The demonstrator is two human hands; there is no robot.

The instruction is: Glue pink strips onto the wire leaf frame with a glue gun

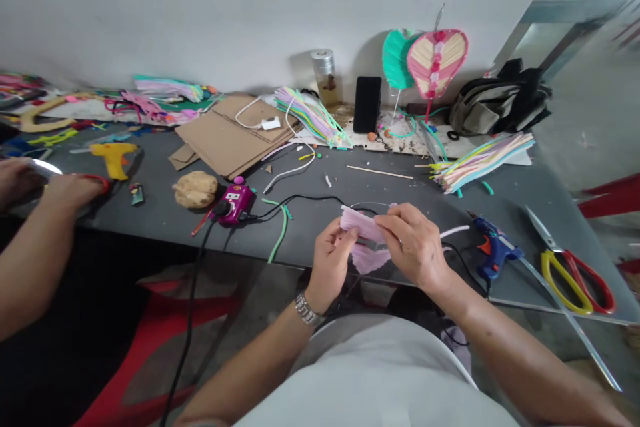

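Close to the table's front edge, my two hands hold a pale pink pipe-cleaner piece (361, 223) on a thin wire frame. My left hand (331, 255) pinches its left end between thumb and fingers. At its right side, the bent fingers of my right hand (419, 243) close on the piece, and their tips are partly hidden. A second pink section (370, 260) hangs below, with a gap between the two. To the right of my right hand lie a blue glue gun (495, 245) with a long clear glue stick and large scissors (570, 270) with yellow and red handles.
Pipe-cleaner bundles (483, 161) and cardboard sheets (240, 133) lie farther back. A purple power socket (235, 205) trails black cables. Two leaf-shaped fans (438, 63) and a phone (367, 105) stand by the wall. At left, a co-worker's hands (70, 190) handle scissors near a yellow glue gun (116, 159).
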